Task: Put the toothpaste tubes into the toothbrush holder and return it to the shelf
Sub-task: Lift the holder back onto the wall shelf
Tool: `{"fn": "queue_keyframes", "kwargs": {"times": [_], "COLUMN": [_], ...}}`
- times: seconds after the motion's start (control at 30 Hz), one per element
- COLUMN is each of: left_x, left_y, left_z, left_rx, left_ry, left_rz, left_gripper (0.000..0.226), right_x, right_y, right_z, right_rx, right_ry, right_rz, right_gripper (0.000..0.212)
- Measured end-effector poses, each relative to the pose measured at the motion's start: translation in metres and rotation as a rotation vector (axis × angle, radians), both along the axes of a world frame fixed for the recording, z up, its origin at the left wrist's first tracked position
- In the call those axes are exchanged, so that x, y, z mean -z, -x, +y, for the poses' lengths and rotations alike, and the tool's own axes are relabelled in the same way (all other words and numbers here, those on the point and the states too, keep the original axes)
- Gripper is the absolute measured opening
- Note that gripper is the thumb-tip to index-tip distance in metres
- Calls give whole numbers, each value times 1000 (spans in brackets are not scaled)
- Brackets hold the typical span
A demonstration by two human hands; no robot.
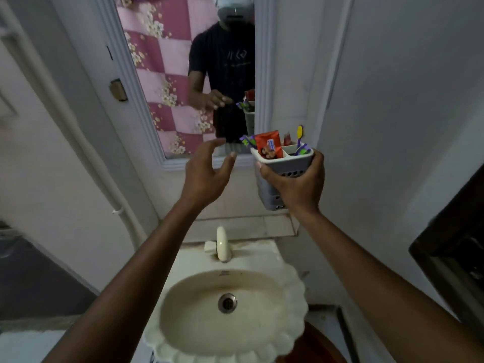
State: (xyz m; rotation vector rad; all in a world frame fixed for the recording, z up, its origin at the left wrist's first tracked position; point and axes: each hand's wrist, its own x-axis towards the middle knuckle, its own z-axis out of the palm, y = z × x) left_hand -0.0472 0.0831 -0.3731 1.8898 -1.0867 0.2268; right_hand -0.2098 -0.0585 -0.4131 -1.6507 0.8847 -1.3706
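My right hand [296, 183] grips a grey-and-white toothbrush holder [284, 169] and holds it up in front of the mirror's lower right corner. A red toothpaste tube [268, 146] stands in its left compartment, with a purple-and-green tube end [247, 140] poking out to the left. A purple-and-yellow toothbrush [299, 134] sticks up from the right compartment. My left hand [207, 174] hovers just left of the holder, fingers spread, holding nothing.
A wall mirror [183, 74] with a white frame reflects a person and a pink checked curtain. Below are a narrow ledge [243, 229], a cream tap [222, 244] and a scalloped basin [225, 310]. A dark object [453, 244] juts in from the right wall.
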Motion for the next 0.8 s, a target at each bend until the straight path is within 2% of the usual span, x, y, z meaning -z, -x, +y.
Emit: {"fn": "queue_keyframes", "kwargs": {"times": [0.37,0.47,0.67,0.8], "left_x": [-187,-236,-318,-360], "left_y": [2,5,4,-1], "left_z": [-29,-35,-51,-61], "left_rx": [77,92,26,12], "left_ry": [252,290,381,446], "left_rz": [-262,-324,-486,-527], "left_gripper": [46,53,51,49], "right_x": [-230,-284,-371,-417], "right_y": [13,19,27,25], "right_z": [-17,-16,-13,-12], "right_rx": [52,55,63,97], "right_ry": [221,278,345,373], "right_rz": [-198,-247,-315,-333], "right_gripper": [108,109,109,110]}}
